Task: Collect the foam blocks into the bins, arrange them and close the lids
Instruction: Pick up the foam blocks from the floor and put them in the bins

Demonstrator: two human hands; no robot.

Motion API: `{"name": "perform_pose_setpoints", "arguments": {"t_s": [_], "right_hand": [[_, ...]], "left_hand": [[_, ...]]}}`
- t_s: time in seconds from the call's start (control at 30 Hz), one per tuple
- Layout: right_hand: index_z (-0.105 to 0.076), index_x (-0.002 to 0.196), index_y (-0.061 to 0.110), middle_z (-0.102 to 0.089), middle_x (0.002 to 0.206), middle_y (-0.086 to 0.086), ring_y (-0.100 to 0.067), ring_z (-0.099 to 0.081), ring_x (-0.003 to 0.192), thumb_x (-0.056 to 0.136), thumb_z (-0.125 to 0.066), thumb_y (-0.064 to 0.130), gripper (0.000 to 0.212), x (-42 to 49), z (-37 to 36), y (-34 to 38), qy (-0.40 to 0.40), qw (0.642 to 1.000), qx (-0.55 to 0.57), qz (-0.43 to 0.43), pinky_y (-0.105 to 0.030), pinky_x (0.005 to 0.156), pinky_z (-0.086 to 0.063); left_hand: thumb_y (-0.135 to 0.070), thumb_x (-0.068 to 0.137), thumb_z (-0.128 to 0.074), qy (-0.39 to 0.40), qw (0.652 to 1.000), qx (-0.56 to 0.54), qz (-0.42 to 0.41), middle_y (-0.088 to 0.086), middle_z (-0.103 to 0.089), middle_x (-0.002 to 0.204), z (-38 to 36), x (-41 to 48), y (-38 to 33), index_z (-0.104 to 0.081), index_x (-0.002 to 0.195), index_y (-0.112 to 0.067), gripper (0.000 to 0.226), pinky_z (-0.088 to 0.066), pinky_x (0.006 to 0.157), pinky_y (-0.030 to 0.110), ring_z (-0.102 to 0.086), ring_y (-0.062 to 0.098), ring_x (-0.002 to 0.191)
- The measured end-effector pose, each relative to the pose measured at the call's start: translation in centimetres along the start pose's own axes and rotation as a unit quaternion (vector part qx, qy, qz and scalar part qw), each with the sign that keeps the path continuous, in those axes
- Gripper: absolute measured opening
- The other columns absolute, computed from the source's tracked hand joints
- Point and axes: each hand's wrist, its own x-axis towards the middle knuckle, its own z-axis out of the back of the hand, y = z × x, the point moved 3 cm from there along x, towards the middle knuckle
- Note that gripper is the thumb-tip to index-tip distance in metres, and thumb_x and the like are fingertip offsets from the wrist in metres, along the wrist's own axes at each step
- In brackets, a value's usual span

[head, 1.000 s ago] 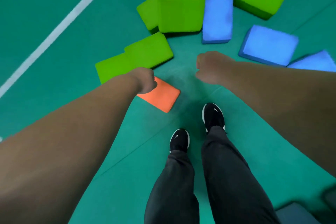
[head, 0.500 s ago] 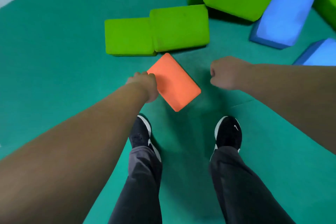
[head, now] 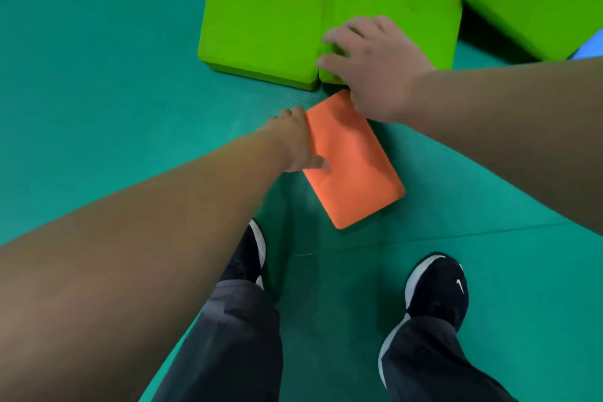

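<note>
On teal floor [head: 98, 75], left fingers [head: 295, 113] grasp orange block [head: 352, 166]; right fingers [head: 332, 60], green block [head: 408, 6].

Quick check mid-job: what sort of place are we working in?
Most likely a sports hall or gym: a seamed green mat floor, a green foam block and an orange foam block lying on it, and the person wears trainers.

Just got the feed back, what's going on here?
A person stands over foam blocks on the floor. The left hand grips the orange block by its long edge, thumb on top. The right hand curls its fingers over the corner of a green block, beside a second green block. No bin is in view.
</note>
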Motion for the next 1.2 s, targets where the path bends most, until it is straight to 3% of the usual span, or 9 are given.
{"name": "perform_pose_setpoints", "arguments": {"t_s": [0.13,0.3,0.53,0.7,0.8,0.9,0.97,1.03,1.2], "right_hand": [[-0.044,0.151,0.033,-0.040,0.153,-0.007,-0.041,-0.028,0.145,0.090,-0.053,0.036,0.061,1.3,0.3,-0.1,0.049,0.991,-0.121,0.028,-0.058,0.124,-0.015],[-0.059,0.138,0.030,-0.043,0.146,-0.013,-0.042,-0.033,0.140,0.092,-0.052,0.033,0.047,1.9,2.0,0.2,0.071,0.984,-0.159,0.045,-0.057,0.124,-0.014],[-0.052,0.146,0.033,-0.038,0.149,-0.010,-0.038,-0.030,0.140,0.094,-0.060,0.039,0.053,1.6,5.1,-0.2,0.157,0.963,-0.212,0.051,-0.051,0.118,-0.023],[-0.047,0.147,0.041,-0.038,0.148,-0.013,-0.038,-0.031,0.139,0.104,-0.045,0.044,0.043,0.9,7.6,-1.3,0.165,0.952,-0.253,0.047,-0.048,0.115,-0.028],[-0.032,0.155,0.038,-0.021,0.163,-0.016,-0.043,-0.016,0.152,0.104,-0.046,0.045,0.054,-0.6,8.3,-1.9,0.176,0.930,-0.305,0.106,-0.058,0.123,-0.013],[-0.024,0.157,0.028,-0.032,0.162,-0.009,-0.036,-0.024,0.153,0.096,-0.058,0.039,0.071,-3.0,10.4,-3.3,0.229,0.937,-0.242,0.105,-0.059,0.124,-0.011],[-0.031,0.148,0.026,-0.052,0.147,-0.006,-0.031,-0.046,0.138,0.084,-0.072,0.043,0.078,-4.7,12.6,-4.6,0.262,0.948,-0.171,0.057,-0.054,0.118,-0.029],[-0.040,0.136,0.026,-0.060,0.131,-0.009,-0.034,-0.055,0.124,0.072,-0.079,0.051,0.079,-6.7,14.7,-6.0,0.278,0.956,-0.089,-0.020,-0.050,0.102,-0.047],[-0.042,0.133,0.029,-0.046,0.130,-0.021,-0.047,-0.056,0.114,0.063,-0.081,0.056,0.084,-12.2,19.6,-8.4,0.254,0.943,0.075,-0.204,-0.058,0.093,-0.049]], "left_hand": [[-0.056,0.062,-0.094,-0.029,0.997,-0.063,0.041,0.021,-0.054,0.134,-0.8,1.2,-0.2,-0.035,0.133,-0.003,0.106,-0.051,0.100,0.049,-0.058,0.041,0.124],[-0.056,0.048,-0.100,0.005,0.993,-0.107,0.056,0.011,-0.060,0.109,-1.0,1.1,0.3,-0.032,0.122,-0.007,0.112,-0.044,0.071,0.037,-0.060,0.031,0.088],[-0.079,0.037,-0.090,0.068,0.996,-0.050,0.030,0.016,-0.049,0.135,0.1,-1.8,-0.4,-0.037,0.146,-0.013,0.138,-0.052,0.096,0.049,-0.054,0.041,0.123],[-0.081,0.049,-0.085,0.076,0.996,-0.030,0.020,0.015,-0.049,0.132,2.0,-4.2,-2.3,-0.053,0.134,-0.010,0.115,-0.049,0.095,0.043,-0.054,0.036,0.121],[-0.077,0.054,-0.085,0.051,0.997,-0.050,0.006,0.012,-0.051,0.126,3.9,-5.8,-3.6,-0.053,0.130,-0.010,0.107,-0.049,0.089,0.039,-0.057,0.032,0.116],[-0.066,0.058,-0.089,0.001,0.999,-0.046,0.003,0.014,-0.054,0.124,6.6,-8.0,-4.7,-0.053,0.127,-0.005,0.099,-0.046,0.076,0.034,-0.060,0.034,0.110],[-0.055,0.059,-0.091,-0.023,0.999,-0.044,0.011,0.015,-0.057,0.125,9.0,-9.9,-5.1,-0.051,0.131,-0.006,0.096,-0.051,0.075,0.035,-0.064,0.036,0.107],[-0.044,0.057,-0.091,-0.037,0.998,-0.046,-0.003,0.013,-0.062,0.125,11.6,-12.0,-5.6,-0.044,0.138,-0.015,0.098,-0.058,0.077,0.042,-0.067,0.037,0.104],[-0.045,0.051,-0.095,-0.080,0.995,0.004,-0.059,0.015,-0.060,0.128,17.7,-16.5,-8.2,-0.043,0.135,-0.016,0.103,-0.057,0.088,0.048,-0.064,0.040,0.113]]}}
